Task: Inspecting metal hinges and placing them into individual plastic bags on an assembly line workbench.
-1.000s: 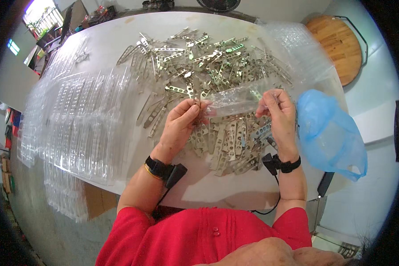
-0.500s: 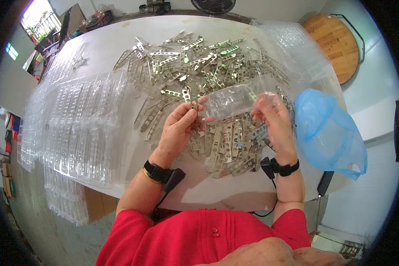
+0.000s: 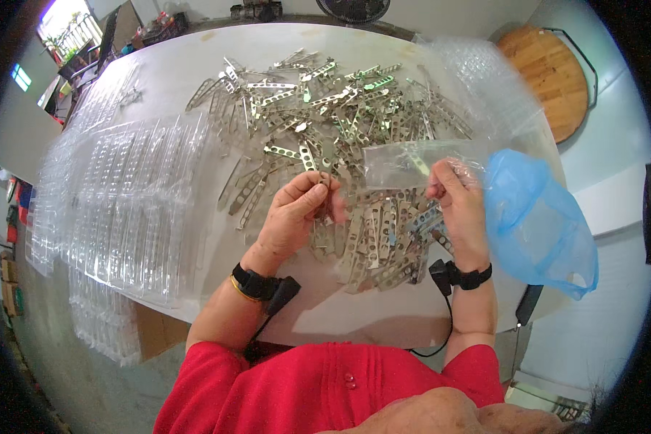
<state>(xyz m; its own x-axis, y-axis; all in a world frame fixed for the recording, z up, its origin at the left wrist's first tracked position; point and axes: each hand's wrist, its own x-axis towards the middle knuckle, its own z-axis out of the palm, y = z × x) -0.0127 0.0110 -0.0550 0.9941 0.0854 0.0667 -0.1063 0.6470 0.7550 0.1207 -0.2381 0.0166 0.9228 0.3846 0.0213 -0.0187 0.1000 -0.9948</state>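
A clear plastic bag [image 3: 390,171] stretches leftward from my right hand [image 3: 457,206], its near end pinched in my fingers. A shiny metal strip shows through the bag; whether it lies inside or behind cannot be told. My left hand [image 3: 296,213] is closed, thumb against fingertips, at the near side of a heap of perforated metal strips [image 3: 340,108]. Whatever sits in that pinch is too small to make out. Just beyond it, one strip [image 3: 307,155] with round holes lies in the heap. More strips [image 3: 372,239] are spread between my two hands.
Stacked clear plastic trays [image 3: 134,210] cover the left side of the white table [image 3: 289,307]. Further clear plastic packaging [image 3: 477,79] lies at the far right. A blue plastic bag [image 3: 539,224] hangs over the right edge, near a round wooden board [image 3: 546,83].
The clear bag's left end has come away from my left fingers. My right hand has carried the bag a little to the right, while my left hand stays nearly in place.
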